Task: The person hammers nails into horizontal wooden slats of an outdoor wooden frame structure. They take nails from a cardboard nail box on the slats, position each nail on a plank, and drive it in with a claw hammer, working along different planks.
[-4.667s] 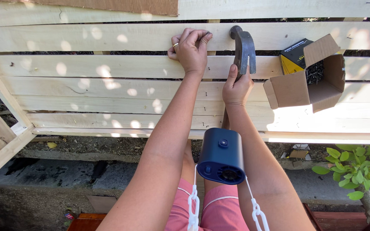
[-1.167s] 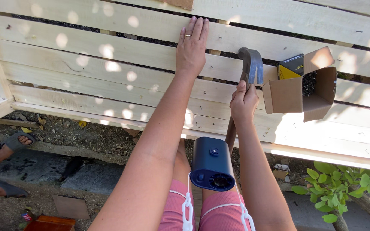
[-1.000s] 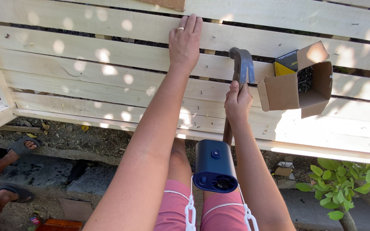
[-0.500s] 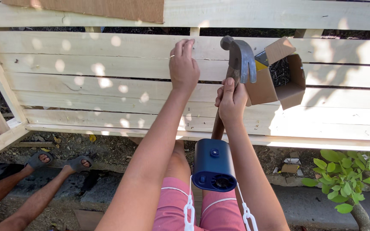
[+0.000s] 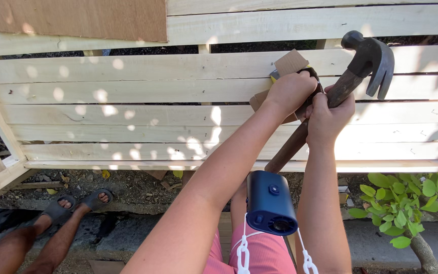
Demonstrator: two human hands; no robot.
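Note:
My right hand (image 5: 329, 115) grips the wooden handle of a claw hammer (image 5: 370, 57), whose dark steel head points up and to the right of my fist. My left hand (image 5: 291, 91) is curled over a small cardboard box (image 5: 289, 63) that sits against the pale wooden slats (image 5: 128, 91). Its fingertips are down inside the box and hidden. The two hands touch side by side. Only a brown flap and a yellow edge of the box show behind my left hand.
A brown board (image 5: 77, 19) is fixed at the wall's top left. A blue cylindrical device (image 5: 270, 203) hangs from a white chain at my chest. Another person's sandalled feet (image 5: 79, 203) rest at lower left. A leafy plant (image 5: 401, 203) grows at lower right.
My left hand left the flat plank and moved right, down into the cardboard box. The hammer stayed in my right hand, now tilted further right. The view shifted right.

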